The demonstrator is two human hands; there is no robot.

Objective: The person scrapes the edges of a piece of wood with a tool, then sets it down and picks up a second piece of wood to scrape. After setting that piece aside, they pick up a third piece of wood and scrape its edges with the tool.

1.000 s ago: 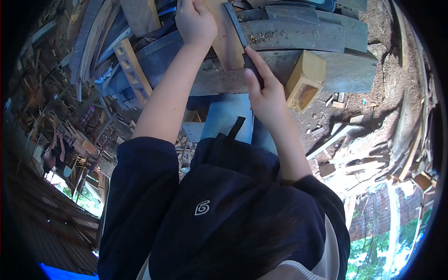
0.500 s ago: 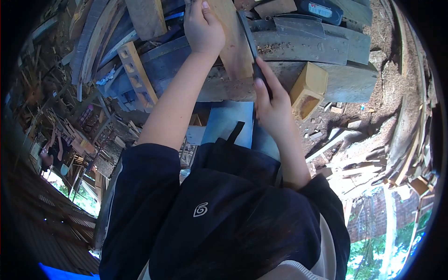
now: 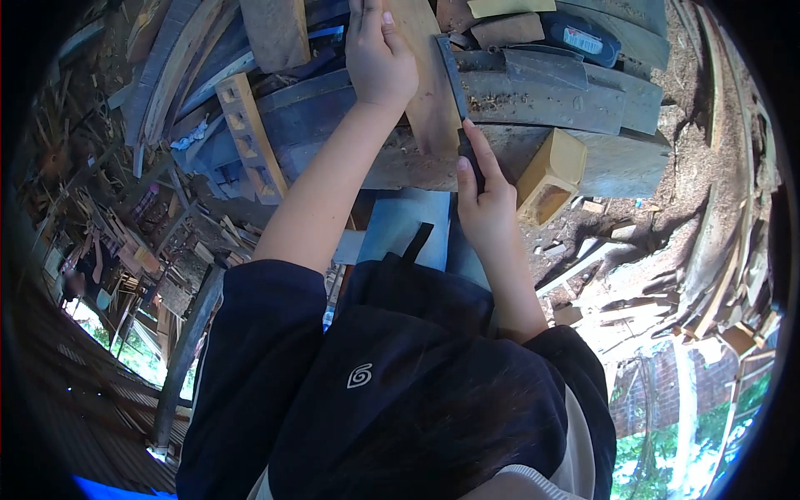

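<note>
Gripping a dark file [image 3: 454, 79] by its handle, the right hand [image 3: 486, 204] works beside the left hand [image 3: 379, 58], which clamps a pale wooden plank [image 3: 429, 92].

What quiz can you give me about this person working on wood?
1. True or false: the left hand holds the plank.
2. Pick one: the right hand has its grip on A) a file, B) a hammer, C) a brush.
3. Fill in: the yellow block lies on the person's ____ side of the right hand.

Key: 1 true; 2 A; 3 right.
</note>
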